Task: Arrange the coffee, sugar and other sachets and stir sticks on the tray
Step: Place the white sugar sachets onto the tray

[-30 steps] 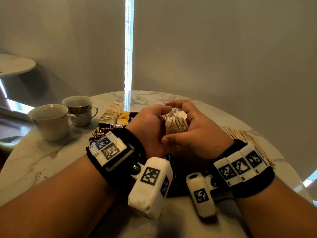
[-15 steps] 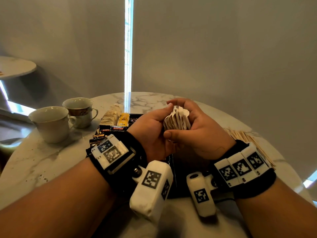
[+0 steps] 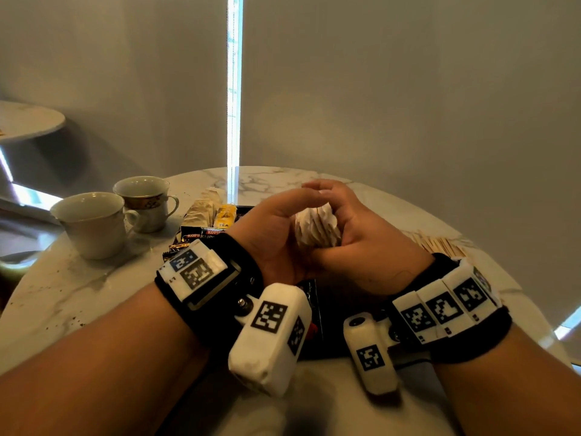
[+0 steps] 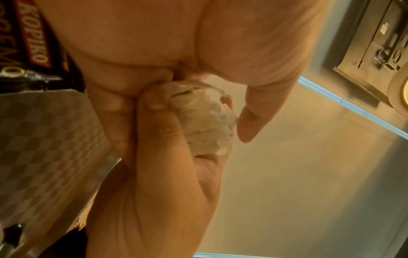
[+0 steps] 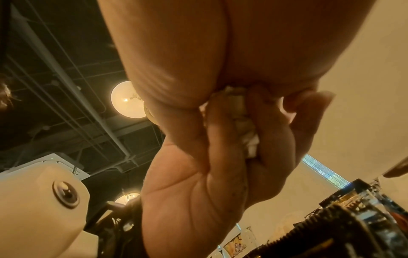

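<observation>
Black coffee sachets [image 3: 201, 235] at tray's left side: red band reads "KOPI…", cut off by left wrist. Left wrist view gives it whole: "KOPIKO" [image 4: 33, 36]. Yellow sachet [image 3: 224, 215]: "TEA". Nothing else legible.

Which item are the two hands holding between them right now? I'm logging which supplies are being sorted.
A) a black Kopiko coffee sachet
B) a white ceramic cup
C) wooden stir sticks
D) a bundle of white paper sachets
D: the left hand and right hand together grip a bundle of white paper sachets above the tray.
</observation>
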`<act>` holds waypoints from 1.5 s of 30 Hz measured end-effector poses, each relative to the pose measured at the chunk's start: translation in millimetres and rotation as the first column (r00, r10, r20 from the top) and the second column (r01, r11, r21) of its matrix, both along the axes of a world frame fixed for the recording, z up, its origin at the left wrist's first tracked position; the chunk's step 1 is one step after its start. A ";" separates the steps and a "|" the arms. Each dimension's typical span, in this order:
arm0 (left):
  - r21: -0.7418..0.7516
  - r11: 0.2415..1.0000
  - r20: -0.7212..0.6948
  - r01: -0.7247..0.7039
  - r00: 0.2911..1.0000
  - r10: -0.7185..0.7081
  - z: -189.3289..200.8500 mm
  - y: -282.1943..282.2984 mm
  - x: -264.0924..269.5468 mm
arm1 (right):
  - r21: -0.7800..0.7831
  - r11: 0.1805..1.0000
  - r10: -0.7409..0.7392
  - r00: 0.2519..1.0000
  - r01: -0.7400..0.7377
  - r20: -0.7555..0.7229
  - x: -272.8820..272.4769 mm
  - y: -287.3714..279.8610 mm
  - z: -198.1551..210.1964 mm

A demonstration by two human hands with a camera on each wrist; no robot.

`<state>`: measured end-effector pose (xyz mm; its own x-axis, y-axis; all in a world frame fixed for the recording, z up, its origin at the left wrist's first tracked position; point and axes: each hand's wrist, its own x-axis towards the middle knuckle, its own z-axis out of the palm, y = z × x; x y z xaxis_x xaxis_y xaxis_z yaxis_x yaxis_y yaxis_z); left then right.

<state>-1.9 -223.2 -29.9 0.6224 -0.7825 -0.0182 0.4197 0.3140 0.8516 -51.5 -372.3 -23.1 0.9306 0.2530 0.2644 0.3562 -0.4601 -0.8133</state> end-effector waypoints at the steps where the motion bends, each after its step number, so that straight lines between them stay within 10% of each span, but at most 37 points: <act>1: 0.007 1.000 0.010 0.012 1.000 -0.012 -0.7 0.1 0.2 | -0.018 0.999 0.027 1.000 -0.027 -0.015 -0.5 -0.6 0.1; 11: -0.210 0.961 -0.022 -0.182 0.983 0.181 -2.3 4.7 12.2 | 0.322 0.899 -0.316 0.949 0.297 0.009 21.4 -1.3 -6.7; 36: -0.065 0.951 -0.025 -0.301 0.954 0.300 0.2 9.3 16.7 | 0.798 0.534 -0.205 0.958 0.280 -0.199 18.1 2.7 1.2; 45: 0.063 0.959 0.117 -0.275 0.957 0.267 -0.5 7.6 11.5 | 0.754 0.601 -0.239 0.960 0.264 -0.145 17.9 3.0 -0.4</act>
<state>9.7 -215.7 -30.4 0.8123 -0.5832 0.0057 0.2337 0.3345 0.9130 -33.6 -369.3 -23.5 0.9357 -0.2717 0.2251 0.2962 0.2583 -0.9195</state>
